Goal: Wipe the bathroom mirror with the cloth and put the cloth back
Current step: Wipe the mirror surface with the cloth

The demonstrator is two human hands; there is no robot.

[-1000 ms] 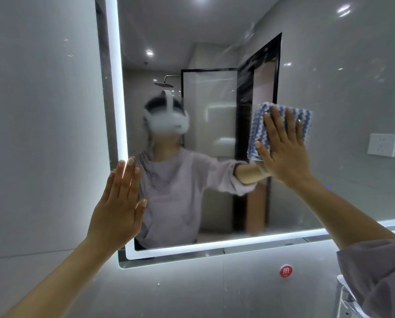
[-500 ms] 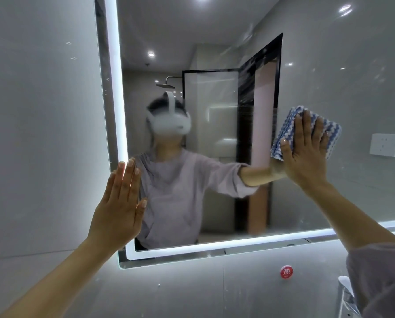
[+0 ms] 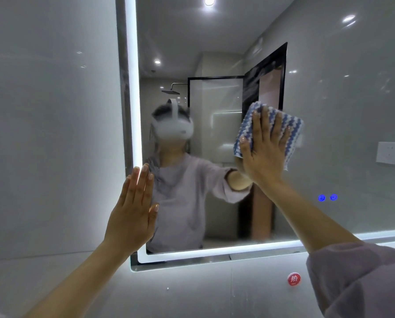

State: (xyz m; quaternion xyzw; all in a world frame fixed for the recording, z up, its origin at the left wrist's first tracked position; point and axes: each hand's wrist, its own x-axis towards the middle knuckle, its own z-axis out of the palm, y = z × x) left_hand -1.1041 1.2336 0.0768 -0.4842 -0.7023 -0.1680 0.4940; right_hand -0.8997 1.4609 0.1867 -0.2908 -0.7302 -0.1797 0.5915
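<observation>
The bathroom mirror [image 3: 329,111] with a lit edge strip fills the wall ahead. A folded blue-and-white striped cloth [image 3: 288,127] lies flat on the glass near the mirror's middle. My right hand [image 3: 264,148] presses the cloth against the mirror with straight, spread fingers. At the mirror's lower left corner, my left hand [image 3: 133,212] lies flat with straight fingers, partly over the lit left edge. The person's reflection shows between my two hands.
Two blue touch buttons [image 3: 327,197] glow on the mirror at lower right. A round red sticker [image 3: 294,279] sits on the grey tiled wall below the mirror. A white wall socket [image 3: 391,153] appears reflected at the right. Grey tiles [image 3: 42,134] cover the wall to the left.
My right hand slid the cloth right, then back left and slightly down across the glass. The blue buttons have come into view. My left hand has stayed in place.
</observation>
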